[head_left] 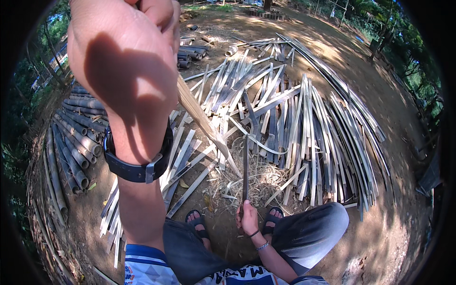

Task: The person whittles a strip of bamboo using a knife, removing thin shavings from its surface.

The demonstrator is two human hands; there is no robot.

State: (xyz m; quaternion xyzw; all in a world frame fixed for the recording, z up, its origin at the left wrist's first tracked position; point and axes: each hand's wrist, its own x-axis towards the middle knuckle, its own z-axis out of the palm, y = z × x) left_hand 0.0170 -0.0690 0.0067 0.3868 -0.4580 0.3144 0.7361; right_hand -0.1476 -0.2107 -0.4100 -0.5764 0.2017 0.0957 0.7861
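The slender, dark metal knife [245,166] was clasped in the right hand [248,219], fingers closed — pointed forward, presumably to spare the knees [327,223]. The narrow, tan bamboo strip [200,116] was apparently gripped in the curled left hand [128,61], slanted toward straw-coloured, curly shavings [267,178].

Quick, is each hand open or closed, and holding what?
Left hand: closed, holding a long pale bamboo strip.
Right hand: closed, holding a long, narrow, dark metal blade.
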